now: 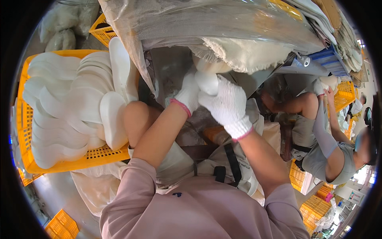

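Both my hands wear white knit gloves with pink cuffs. Between them is a white shoe sole (pixel 207 82), its rounded end showing. My left hand (pixel 188 92) is closed around its left side, with most of the fingers hidden behind it. My right hand (pixel 227 102) grips it from the right, fingers curled. Just beyond the sole is a pale rounded part (pixel 213 65), partly covered by a frayed cream cloth (pixel 246 53); whether the sole touches it I cannot tell. To my left, a yellow crate (pixel 24 131) is heaped with white soles (pixel 89 95).
Cloudy plastic sheeting (pixel 207 20) drapes over the machine ahead. Grey panels (pixel 169 65) flank the opening. On the right sits a co-worker (pixel 334 151) beside more yellow crates (pixel 314 211). Another yellow crate (pixel 62 225) stands on the floor at lower left.
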Motion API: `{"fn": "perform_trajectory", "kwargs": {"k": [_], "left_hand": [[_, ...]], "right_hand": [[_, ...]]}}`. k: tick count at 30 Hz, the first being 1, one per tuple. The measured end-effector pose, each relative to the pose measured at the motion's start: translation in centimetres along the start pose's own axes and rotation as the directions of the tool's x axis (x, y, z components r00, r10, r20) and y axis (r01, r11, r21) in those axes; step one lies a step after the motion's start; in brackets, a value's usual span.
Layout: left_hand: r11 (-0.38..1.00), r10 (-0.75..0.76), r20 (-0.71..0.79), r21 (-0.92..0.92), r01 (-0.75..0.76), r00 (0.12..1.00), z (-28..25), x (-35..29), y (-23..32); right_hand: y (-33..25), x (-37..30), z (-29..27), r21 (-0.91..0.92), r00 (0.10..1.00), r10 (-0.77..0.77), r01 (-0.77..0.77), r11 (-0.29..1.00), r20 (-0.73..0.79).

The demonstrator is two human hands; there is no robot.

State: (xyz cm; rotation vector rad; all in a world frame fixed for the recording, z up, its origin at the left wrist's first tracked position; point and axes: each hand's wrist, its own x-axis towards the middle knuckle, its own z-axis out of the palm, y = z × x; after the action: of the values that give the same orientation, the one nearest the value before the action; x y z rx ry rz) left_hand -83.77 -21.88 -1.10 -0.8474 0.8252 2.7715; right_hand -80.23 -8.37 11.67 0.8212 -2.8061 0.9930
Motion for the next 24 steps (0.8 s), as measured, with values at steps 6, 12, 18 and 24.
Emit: {"fn": "perform_trajectory", "kwargs": {"k": [6, 12, 18, 24], "left_hand": [[0.962, 0.110, 0.136, 0.233, -0.140, 0.985, -1.6, -1.0, -1.5], [0.096, 0.761, 0.247, 0.872, -0.481, 0.600, -3.0, -1.9, -2.4], [-0.357, 0.615, 0.419, 0.903, -0.237, 0.668, -2.1, -3.8, 0.6], [-0.419, 0.582, 0.585, 0.811, -0.408, 0.565, -1.2, -4.7, 1.6]], "right_hand": [[1.2, -2.1, 0.8, 0.051, 0.991, 0.117, -0.114, 0.992, -0.071], [1.4, 0.3, 3.8, 0.343, 0.969, 0.183, -0.117, 0.932, -0.166], [2.1, 1.2, 6.6, 0.785, 0.855, 0.508, -0.384, 0.486, 0.104], [1.9, -1.1, 5.0, 0.879, 0.888, 0.458, -0.234, 0.415, 0.020]]}}
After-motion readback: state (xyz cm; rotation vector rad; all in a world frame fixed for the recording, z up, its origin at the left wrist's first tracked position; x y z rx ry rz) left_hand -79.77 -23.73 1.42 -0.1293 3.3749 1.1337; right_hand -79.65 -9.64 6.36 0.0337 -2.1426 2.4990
